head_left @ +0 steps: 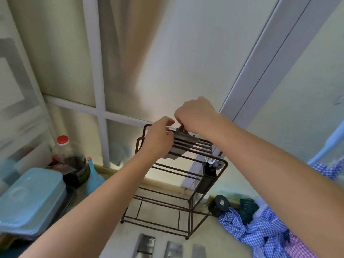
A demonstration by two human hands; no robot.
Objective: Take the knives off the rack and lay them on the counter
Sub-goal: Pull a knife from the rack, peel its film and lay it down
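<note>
Both hands at the top of the dark wire rack (178,185), which stands on the pale counter (115,243). A broad-bladed knife (181,146) sits in the rack's top slots, blade hanging down behind the upper bars.

Right hand (195,116): fingers curled closed over the knife's handle end, which lies just under the knuckles; palm down, wrist bent, forearm running in from lower right.

Left hand (158,138): thumb and fingertips pinched at the rack's top rail, touching the blade's left edge; whether they grip rail or blade, cannot tell. Forearm rises from lower left.

Three flat blades (146,243) lie side by side on the counter, well below both hands, in front of the rack's feet.
</note>
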